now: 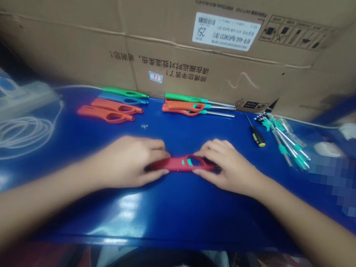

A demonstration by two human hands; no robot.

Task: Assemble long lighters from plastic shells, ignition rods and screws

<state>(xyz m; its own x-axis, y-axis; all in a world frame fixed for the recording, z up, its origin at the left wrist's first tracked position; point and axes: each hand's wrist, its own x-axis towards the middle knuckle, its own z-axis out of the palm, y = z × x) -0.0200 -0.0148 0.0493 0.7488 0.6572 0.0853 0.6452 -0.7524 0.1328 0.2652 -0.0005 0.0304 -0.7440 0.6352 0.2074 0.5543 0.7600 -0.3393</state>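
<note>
A red lighter body with a green trigger showing in its loop lies between my two hands, just above the blue table. My left hand is closed round its handle end. The fingers and thumb of my right hand pinch the other end beside the loop; that tip is hidden by them. Beyond my left hand lie two orange-red lighter shells, a blue shell and a green shell. Farther right, an orange lighter and a green lighter have metal tubes attached.
A black and yellow screwdriver lies near a pile of metal lighter tubes with green parts. Tiny metal pieces rest behind my left hand. A coiled white cable and power strip are at left. A cardboard wall stands behind.
</note>
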